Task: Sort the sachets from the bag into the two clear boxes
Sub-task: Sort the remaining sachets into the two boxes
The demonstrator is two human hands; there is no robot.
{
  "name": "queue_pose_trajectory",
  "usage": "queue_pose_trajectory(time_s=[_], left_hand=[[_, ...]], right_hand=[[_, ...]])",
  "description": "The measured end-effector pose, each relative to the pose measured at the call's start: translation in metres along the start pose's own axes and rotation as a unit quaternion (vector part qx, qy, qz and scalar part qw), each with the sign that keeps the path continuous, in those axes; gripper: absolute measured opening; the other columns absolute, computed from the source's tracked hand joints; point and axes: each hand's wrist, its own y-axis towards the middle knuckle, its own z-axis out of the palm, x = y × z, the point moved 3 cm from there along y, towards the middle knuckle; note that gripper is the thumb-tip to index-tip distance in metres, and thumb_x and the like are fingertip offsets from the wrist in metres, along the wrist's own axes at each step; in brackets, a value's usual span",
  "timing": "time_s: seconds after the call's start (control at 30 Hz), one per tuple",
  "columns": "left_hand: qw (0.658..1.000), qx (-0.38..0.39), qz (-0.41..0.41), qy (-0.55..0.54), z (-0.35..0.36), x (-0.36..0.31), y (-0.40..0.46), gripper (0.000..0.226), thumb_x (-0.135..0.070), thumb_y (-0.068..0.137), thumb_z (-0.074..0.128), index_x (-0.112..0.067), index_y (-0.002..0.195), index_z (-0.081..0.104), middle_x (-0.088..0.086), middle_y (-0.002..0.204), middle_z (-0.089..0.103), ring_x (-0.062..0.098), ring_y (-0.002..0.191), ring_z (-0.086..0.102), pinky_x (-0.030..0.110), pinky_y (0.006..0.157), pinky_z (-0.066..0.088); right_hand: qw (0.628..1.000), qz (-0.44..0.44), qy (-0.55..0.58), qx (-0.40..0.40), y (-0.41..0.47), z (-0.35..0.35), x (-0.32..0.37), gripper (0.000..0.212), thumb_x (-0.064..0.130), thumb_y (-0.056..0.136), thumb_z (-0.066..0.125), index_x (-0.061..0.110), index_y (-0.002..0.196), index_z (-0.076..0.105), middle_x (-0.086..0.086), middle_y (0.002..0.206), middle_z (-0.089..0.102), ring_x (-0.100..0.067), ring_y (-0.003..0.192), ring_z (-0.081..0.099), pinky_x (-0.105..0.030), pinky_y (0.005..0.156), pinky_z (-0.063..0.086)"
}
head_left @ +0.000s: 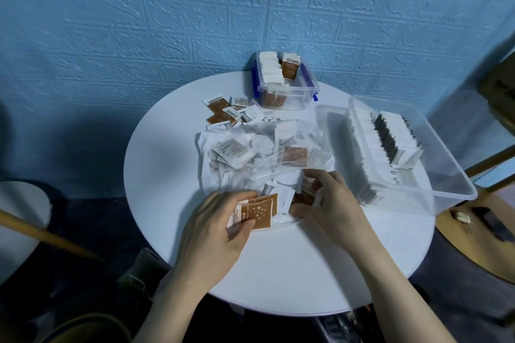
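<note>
The left hand (220, 220) grips a small stack of brown sachets (257, 213) at the bag (262, 147) mouth. The right hand (328, 200) pinches sachets inside it. Both boxes, small (287, 92) and large (434, 175), stand beyond on the table (278, 273).

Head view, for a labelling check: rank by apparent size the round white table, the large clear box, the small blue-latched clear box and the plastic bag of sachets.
1. round white table
2. large clear box
3. plastic bag of sachets, close to the large box in spread
4. small blue-latched clear box, though farthest from the camera

Left hand (223, 220) grips brown starred paper sachets (257, 213); right hand (330, 199) pinches sachets at the clear plastic bag (262, 147) on the round white table (278, 273).
</note>
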Motion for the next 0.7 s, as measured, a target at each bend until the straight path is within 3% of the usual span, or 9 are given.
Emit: queue_pose_trajectory(time_s=[0.07,0.2,0.33,0.43,0.57,0.7], left_hand=[[1.0,0.001,0.001,0.005,0.0,0.0,0.0,0.057,-0.009,0.071,0.083,-0.035,0.114,0.056,-0.034,0.1,0.048,-0.015,0.092,0.045,-0.001,0.084,0.032],[1.0,-0.008,-0.002,0.008,0.001,0.002,0.0,0.055,-0.01,0.071,0.083,-0.033,0.113,0.057,-0.023,0.101,0.055,-0.007,0.093,0.048,0.001,0.085,0.032],[1.0,-0.004,-0.009,0.0,0.002,0.003,-0.001,0.054,-0.01,0.072,0.082,-0.035,0.113,0.057,-0.023,0.101,0.056,-0.005,0.095,0.05,0.001,0.086,0.033],[1.0,-0.004,-0.016,-0.008,0.002,0.005,-0.001,0.054,-0.012,0.075,0.081,-0.038,0.114,0.055,-0.022,0.103,0.058,-0.002,0.097,0.052,0.004,0.085,0.034],[1.0,-0.009,-0.012,-0.018,0.002,0.005,-0.002,0.048,-0.016,0.076,0.078,-0.036,0.114,0.058,-0.019,0.106,0.063,-0.001,0.099,0.055,0.012,0.086,0.04],[1.0,-0.004,-0.022,-0.017,0.003,0.006,-0.002,0.043,-0.024,0.078,0.075,-0.038,0.115,0.058,-0.022,0.108,0.063,-0.003,0.101,0.055,0.007,0.087,0.038]], right_hand=[[0.999,0.007,-0.032,0.001,0.0,-0.001,0.001,0.067,0.031,0.071,0.08,0.029,0.13,0.048,0.007,0.124,0.046,-0.019,0.109,0.056,-0.034,0.084,0.046],[0.993,-0.004,-0.114,0.006,-0.003,-0.002,0.007,0.063,0.036,0.075,0.076,0.029,0.13,0.046,0.006,0.125,0.049,-0.021,0.108,0.056,-0.031,0.074,0.041],[0.999,-0.041,0.023,-0.021,0.001,-0.002,0.011,0.046,0.02,0.073,0.077,0.029,0.114,0.057,0.01,0.099,0.063,-0.004,0.073,0.049,-0.025,0.064,0.037],[0.995,-0.043,0.084,-0.036,0.002,-0.002,0.009,0.031,0.011,0.075,0.075,0.031,0.095,0.062,0.018,0.066,0.059,0.001,0.057,0.048,-0.017,0.055,0.034],[0.984,-0.019,0.168,-0.048,0.0,-0.005,-0.001,0.011,0.016,0.078,0.076,0.022,0.081,0.067,0.011,0.065,0.061,-0.006,0.053,0.045,-0.026,0.056,0.036],[0.955,-0.013,0.281,-0.095,-0.006,-0.014,-0.003,0.01,0.013,0.082,0.074,0.013,0.078,0.065,0.008,0.066,0.062,-0.012,0.056,0.047,-0.023,0.055,0.035]])
